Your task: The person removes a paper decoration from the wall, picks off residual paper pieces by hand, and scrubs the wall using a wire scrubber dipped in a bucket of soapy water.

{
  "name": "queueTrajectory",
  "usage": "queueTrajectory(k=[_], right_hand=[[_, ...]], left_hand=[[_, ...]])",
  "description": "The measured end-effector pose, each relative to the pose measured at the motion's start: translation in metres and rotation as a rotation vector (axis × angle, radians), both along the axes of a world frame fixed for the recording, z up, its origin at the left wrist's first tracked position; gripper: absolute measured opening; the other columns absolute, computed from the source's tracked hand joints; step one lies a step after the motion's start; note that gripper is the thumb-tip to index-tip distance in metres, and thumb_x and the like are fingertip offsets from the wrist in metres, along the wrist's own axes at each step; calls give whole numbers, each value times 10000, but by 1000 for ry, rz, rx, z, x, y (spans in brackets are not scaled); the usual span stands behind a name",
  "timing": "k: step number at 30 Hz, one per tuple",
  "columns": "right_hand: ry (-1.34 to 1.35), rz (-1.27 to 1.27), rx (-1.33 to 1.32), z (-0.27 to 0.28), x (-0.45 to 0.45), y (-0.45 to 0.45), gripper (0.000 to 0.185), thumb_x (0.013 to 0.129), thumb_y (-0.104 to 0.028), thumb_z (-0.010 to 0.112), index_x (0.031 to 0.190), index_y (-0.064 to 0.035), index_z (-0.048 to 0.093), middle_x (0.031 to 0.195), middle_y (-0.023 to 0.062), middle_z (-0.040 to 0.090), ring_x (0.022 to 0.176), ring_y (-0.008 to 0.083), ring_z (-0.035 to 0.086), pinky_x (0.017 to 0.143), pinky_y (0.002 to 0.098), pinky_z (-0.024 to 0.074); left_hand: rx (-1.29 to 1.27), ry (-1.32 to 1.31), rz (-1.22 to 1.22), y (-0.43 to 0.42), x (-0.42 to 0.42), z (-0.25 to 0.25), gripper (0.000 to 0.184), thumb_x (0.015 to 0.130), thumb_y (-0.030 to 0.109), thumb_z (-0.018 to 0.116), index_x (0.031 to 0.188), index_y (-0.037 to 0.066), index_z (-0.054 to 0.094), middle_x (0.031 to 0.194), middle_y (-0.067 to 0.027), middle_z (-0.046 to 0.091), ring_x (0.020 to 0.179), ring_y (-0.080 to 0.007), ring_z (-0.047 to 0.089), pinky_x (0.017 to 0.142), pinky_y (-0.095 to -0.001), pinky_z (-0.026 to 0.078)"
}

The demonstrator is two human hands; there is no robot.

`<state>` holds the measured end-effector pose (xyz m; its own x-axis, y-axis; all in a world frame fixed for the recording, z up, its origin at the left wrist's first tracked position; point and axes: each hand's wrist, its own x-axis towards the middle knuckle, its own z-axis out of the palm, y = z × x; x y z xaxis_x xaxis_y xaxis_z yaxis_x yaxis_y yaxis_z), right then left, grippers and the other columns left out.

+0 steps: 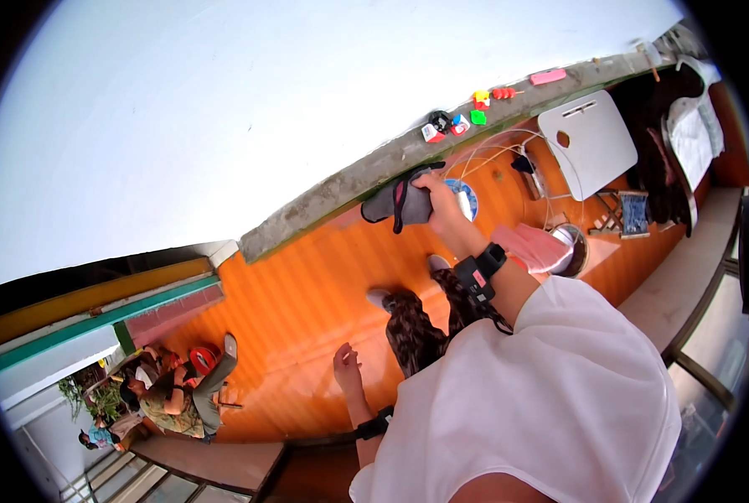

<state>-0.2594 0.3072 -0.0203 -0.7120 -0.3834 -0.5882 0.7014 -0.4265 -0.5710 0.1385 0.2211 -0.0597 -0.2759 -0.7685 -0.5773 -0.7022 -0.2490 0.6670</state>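
Note:
My right hand (pixel 436 199) is closed on a grey cloth item (pixel 410 199) with black edging and a dark pink patch. Its exact kind is unclear. It hangs beside the grey concrete ledge (pixel 324 201), above the orange floor. My left hand (pixel 347 365) is low by my legs, empty, its fingers loosely bent and apart. Just beyond my right hand, a blue-rimmed round dish or basin (pixel 470 194) is partly hidden, with something white in it.
Along the ledge stand small colourful toys (pixel 480 101), a red-and-white carton (pixel 432 132) and a pink box (pixel 548 77). A white board (pixel 588 142), a folding stool (pixel 632 215) and a pink cloth (pixel 532 246) are to the right. A seated person (pixel 178 402) is at lower left.

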Motion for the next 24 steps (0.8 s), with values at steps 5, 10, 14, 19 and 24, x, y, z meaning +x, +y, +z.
queueTrajectory(k=[5,10,14,19,24], right_hand=[[73,-120,1,-30,-1,5,253,727,-68,510,978,-88,480,836,41,546,752,187,553,614,342,479],[122,165,54,-2,49,-65,174,725,-49,539,898,-56,525,822,7,535,781,111,494,745,242,396],[63,-145,28,3,14,-23,152,731,-62,509,882,-54,512,777,5,523,713,114,497,682,256,415],[143,-466,159,-10,-55,44,237,737,-61,496,973,-53,481,832,50,529,740,156,523,696,286,443],[38,-290,98,-39,-28,25,234,762,-36,481,995,-43,455,883,62,534,787,166,520,737,284,436]], left_hand=[[-32,7,-59,-5,-3,0,264,845,112,547,1100,45,564,1062,-65,587,845,-144,597,624,-257,523],[1,-12,-104,-13,-23,1,273,839,116,550,1100,36,564,1048,-72,593,850,-140,598,600,-249,514],[-21,16,-123,-11,-19,5,292,838,151,557,1105,33,564,1057,-77,592,850,-145,600,610,-251,509],[42,-40,-81,-1,0,-8,292,836,149,559,1104,32,565,1059,-75,593,853,-149,603,612,-251,507],[59,-30,-123,3,-9,-14,284,839,147,554,1102,39,567,1056,-71,594,859,-152,603,610,-252,504]])
